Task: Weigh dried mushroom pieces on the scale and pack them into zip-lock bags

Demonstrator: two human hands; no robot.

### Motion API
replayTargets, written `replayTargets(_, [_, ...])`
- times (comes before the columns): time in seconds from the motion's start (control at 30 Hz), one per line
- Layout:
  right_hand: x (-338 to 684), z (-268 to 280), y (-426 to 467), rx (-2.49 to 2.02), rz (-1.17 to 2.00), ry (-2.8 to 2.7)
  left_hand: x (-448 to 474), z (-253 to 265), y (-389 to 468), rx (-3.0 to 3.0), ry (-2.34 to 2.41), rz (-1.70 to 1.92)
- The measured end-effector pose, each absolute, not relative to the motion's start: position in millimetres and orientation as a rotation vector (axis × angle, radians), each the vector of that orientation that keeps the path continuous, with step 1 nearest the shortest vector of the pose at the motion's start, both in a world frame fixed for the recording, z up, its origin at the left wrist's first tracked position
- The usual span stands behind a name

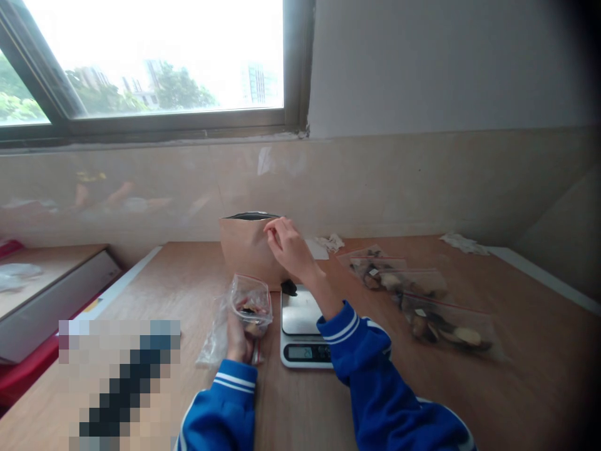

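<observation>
My left hand (238, 338) is closed around a clear zip bag (253, 300) with a red seal line, its mouth up. Dark and pale dried pieces show inside it. My right hand (292, 247) is raised at the top right edge of a brown paper bag (244, 244). Its fingers are curled together; anything between them is too small to make out. The paper bag stands upright with its top open. Below my right wrist is a kitchen scale (300, 313) with a lit display. A black, wrinkled piece (288, 288) lies at the scale's back left corner.
Several filled clear zip bags (451, 329) lie overlapping on the table (516, 401) to the right. Empty-looking clear plastic (211, 338) lies left of my left hand. Crumpled white scraps (331, 242) are by the wall. A pixelated patch (122, 382) covers the front left.
</observation>
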State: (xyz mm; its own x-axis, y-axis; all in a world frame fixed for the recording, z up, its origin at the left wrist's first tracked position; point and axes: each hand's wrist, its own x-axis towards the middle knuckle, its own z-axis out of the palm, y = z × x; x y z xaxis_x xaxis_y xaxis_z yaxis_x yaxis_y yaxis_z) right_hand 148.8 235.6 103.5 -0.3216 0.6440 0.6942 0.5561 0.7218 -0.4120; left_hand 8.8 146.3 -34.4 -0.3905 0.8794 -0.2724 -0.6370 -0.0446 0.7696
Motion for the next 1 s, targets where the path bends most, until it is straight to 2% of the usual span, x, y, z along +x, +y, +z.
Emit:
replayTargets(0.13, [168, 79, 233, -1.305, 0.441, -2.461, 8, -37, 147, 0.362, 1.034, 1.688])
replayTargets(0.27, [166, 53, 242, -1.561, 0.526, -2.629, 7, -38, 147, 0.360, 1.028, 1.680])
replayTargets(0.47, [162, 58, 244, -1.513, 0.529, -2.635, 9, -33, 146, 0.382, 1.059, 1.702])
replayTargets(0.57, [162, 76, 237, -1.270, 0.556, -2.505, 10, -32, 146, 0.383, 1.055, 1.697])
replayTargets(0.67, [152, 91, 236, -0.923, 0.441, -2.055, 10, -33, 146, 0.384, 1.058, 1.698])
replayTargets(0.77, [133, 95, 243, -0.793, 0.234, -1.736, 10, -35, 146, 0.384, 1.037, 1.702])
replayTargets(1.0, [109, 80, 256, -0.922, 0.036, -1.774, 9, -38, 146, 0.384, 1.018, 1.710])
